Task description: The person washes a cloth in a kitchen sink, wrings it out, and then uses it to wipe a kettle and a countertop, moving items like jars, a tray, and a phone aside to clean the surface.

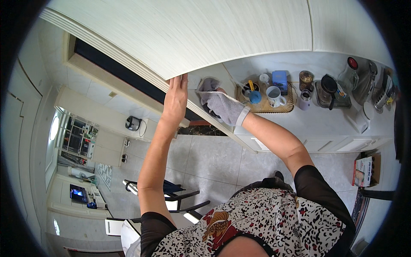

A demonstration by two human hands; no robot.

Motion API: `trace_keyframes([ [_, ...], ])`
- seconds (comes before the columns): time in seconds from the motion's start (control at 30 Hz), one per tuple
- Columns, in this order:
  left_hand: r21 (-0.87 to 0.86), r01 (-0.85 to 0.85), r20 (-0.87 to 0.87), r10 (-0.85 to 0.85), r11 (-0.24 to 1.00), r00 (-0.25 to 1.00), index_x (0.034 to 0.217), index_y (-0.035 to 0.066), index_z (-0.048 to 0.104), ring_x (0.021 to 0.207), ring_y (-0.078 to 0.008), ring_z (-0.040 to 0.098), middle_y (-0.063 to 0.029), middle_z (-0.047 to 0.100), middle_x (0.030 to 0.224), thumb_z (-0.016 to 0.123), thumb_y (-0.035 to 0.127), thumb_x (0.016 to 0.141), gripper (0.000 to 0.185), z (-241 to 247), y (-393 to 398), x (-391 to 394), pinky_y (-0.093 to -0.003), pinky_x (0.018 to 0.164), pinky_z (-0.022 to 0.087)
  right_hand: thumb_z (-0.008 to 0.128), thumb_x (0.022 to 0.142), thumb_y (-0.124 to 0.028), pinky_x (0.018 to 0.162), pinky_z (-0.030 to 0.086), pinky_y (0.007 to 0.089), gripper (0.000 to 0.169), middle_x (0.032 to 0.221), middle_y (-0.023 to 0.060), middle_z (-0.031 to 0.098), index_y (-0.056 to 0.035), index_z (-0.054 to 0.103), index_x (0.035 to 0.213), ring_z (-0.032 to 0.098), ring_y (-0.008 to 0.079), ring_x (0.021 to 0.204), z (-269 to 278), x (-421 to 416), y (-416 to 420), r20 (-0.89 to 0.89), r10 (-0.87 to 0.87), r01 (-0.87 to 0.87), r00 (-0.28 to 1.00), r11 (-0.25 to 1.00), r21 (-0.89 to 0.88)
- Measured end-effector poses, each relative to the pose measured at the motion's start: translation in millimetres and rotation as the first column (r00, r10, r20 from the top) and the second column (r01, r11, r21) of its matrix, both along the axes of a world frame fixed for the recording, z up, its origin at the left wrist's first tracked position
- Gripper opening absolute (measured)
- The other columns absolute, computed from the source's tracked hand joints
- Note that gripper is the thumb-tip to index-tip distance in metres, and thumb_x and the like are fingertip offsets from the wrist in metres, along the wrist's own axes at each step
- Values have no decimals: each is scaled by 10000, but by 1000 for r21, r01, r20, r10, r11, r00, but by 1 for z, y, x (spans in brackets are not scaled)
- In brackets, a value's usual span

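Note:
My left hand is raised to the lower corner of a pale wood-grain wall cabinet. Its fingers extend upward, and the fingertips disappear behind the cabinet's edge, so their grip is unclear. A grey cloth with a pale border covers most of my right hand, which holds it beside the wall at the counter's end. Only a little of that hand shows past the cloth. To the right of the cloth, a ribbed amber tray carries a white mug, a blue box and other containers.
Farther along the white counter stand a purple bottle, a dark-lidded pot, a glass jug and a white pitcher. Chairs are behind my left arm. A cardboard box sits at the right.

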State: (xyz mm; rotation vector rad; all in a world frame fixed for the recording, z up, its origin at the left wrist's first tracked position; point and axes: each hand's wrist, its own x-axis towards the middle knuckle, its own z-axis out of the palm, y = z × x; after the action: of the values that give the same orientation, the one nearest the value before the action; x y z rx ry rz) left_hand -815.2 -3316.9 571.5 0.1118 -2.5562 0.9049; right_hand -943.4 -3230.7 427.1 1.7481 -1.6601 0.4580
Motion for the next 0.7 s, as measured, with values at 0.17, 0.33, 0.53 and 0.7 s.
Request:
trace_keyframes([
  [0.17, 24, -33, 96, 30, 999, 995, 1310, -129, 408, 1243, -402, 432, -277, 387, 1335, 601, -53, 710, 634, 6, -8, -6, -405, 1055, 387, 504, 859, -41, 774, 473, 357, 199, 886, 155, 614, -19, 584, 1040, 591, 290, 846, 4, -3, -4, 813, 413, -286, 411, 905, -315],
  [0.33, -102, -148, 110, 159, 984, 981, 1294, -111, 421, 1201, -376, 467, -255, 428, 1280, 611, 18, 753, 588, -4, -18, -17, -408, 1033, 404, 494, 862, -51, 897, 446, 368, 228, 1024, 195, 591, -11, 581, 1069, 571, 314, 997, 7, -8, -10, 701, 326, -189, 635, 945, -268],
  [0.53, -151, -137, 16, 141, 979, 990, 1260, -43, 474, 1159, -357, 501, -213, 465, 1238, 564, 55, 818, 461, -8, -26, -28, -422, 978, 448, 479, 864, -32, 984, 417, 312, 304, 1094, 112, 600, -31, 565, 1156, 575, 221, 1071, -16, -39, -36, 699, 456, -353, 551, 886, -300],
  [0.7, -106, -154, 113, 165, 982, 980, 1255, -26, 493, 1142, -346, 517, -188, 509, 1207, 549, 56, 830, 437, -2, -28, -18, -417, 974, 455, 443, 947, -82, 968, 415, 260, 297, 1169, 25, 554, -63, 503, 1237, 532, 115, 1084, 14, -29, -10, 932, 360, -452, 28, 836, -310],
])
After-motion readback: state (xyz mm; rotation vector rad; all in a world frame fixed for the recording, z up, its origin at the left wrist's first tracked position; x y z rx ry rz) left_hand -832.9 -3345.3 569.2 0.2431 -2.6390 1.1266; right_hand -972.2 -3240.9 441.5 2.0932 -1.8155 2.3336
